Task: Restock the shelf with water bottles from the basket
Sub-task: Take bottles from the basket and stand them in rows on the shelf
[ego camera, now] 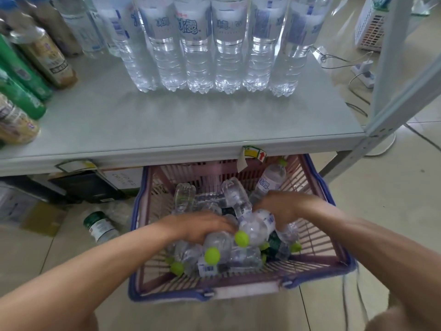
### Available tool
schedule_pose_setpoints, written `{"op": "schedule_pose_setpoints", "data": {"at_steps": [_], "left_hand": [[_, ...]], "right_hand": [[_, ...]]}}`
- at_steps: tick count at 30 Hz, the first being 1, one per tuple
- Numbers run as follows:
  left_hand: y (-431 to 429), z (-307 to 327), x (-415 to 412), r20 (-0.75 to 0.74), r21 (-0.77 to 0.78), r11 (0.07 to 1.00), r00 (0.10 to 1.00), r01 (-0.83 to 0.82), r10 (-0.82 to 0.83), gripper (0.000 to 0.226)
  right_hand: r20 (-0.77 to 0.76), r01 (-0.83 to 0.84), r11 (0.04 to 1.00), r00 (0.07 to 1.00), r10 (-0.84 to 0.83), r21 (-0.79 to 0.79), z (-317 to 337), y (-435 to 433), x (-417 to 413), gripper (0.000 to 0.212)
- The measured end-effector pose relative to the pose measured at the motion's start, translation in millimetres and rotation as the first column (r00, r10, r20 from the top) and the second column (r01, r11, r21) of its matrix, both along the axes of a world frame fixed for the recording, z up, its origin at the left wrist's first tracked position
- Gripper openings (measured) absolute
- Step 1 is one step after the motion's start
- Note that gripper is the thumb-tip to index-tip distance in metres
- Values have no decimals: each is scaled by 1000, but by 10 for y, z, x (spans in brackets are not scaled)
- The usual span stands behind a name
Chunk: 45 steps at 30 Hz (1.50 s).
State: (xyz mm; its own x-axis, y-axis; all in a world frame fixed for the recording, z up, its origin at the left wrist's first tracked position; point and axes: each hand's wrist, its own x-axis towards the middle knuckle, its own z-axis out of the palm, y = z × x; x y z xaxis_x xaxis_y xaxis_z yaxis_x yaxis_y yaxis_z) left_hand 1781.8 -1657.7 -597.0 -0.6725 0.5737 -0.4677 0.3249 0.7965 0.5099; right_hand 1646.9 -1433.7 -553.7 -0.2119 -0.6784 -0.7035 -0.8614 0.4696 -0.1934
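Observation:
A pink basket (pixel 317 225) with blue handles stands on the floor under the shelf's front edge, holding several clear water bottles with lime-green caps. My left hand (pixel 200 225) is closed over one water bottle (pixel 218 244) near the basket's middle. My right hand (pixel 281 207) grips another water bottle (pixel 256 226) beside it, cap pointing toward me. A row of several upright water bottles (pixel 198 56) stands at the back of the grey shelf (pixel 167 120).
Green and beige drink bottles (pixel 26 75) lean along the shelf's left side. A small green-labelled bottle (pixel 100 226) lies on the floor left of the basket. The shelf's metal post (pixel 386 75) rises at right, with a power strip and cables behind it. Boxes sit under the shelf at left.

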Motion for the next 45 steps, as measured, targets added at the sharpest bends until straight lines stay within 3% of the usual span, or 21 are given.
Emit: {"op": "schedule_pose_setpoints", "data": {"at_steps": [3,6,9,11,14,17,20,24,27,29,32,34,37,39,42,45], "left_hand": [[-37,181,-42,72,99,974,978,-202,196,79],[-63,420,-112,75,138,956,965,-260,252,83],[-158,680,-168,106,124,942,948,-312,300,64],[-222,875,-208,118,104,934,937,-341,329,50],[-280,1168,-230,151,112,936,936,-334,317,50],[-398,1558,-246,151,167,930,940,-328,305,56],[-621,2102,-219,137,248,858,893,-449,428,52],[-884,2617,-95,139,493,641,781,-588,609,65],[-990,2720,-121,98,656,433,639,-618,763,66],[-1051,2669,-225,84,728,282,489,-625,868,53],[-1094,2515,-397,194,809,-40,201,-587,960,30],[-1075,2430,-493,215,834,-153,57,-529,975,9],[-1079,2285,-557,206,856,-196,-32,-479,978,21],[-1097,2193,-579,209,868,-198,-25,-456,978,15],[-1100,2128,-635,185,867,-184,-44,-463,982,43],[-1097,2084,-647,154,864,-181,-97,-470,983,47]], "right_hand": [[123,95,994,989,-87,-61,362,-96,-14,49],[196,197,954,969,-154,-225,690,-58,-14,42],[376,303,879,913,-158,-367,1035,-45,-15,48],[476,392,800,866,-153,-455,1274,-51,-54,53],[579,507,651,806,-126,-565,1640,-35,-155,58],[589,570,494,797,-136,-657,1998,-72,-266,65],[583,575,388,805,-111,-720,2256,-178,-385,60],[593,598,252,798,-104,-761,2329,-384,-478,54],[591,613,205,790,-162,-763,2246,-631,-520,53],[586,624,162,777,-227,-764,2134,-839,-521,52],[578,635,114,752,-317,-764,1892,-1210,-459,48],[558,635,98,733,-389,-766,1746,-1457,-399,57],[534,621,62,716,-449,-781,1617,-1726,-315,60],[491,588,72,730,-476,-806,1630,-1843,-263,59],[479,583,72,726,-493,-810,1649,-1941,-223,65],[489,600,80,715,-500,-796,1632,-1928,-270,71]]}}
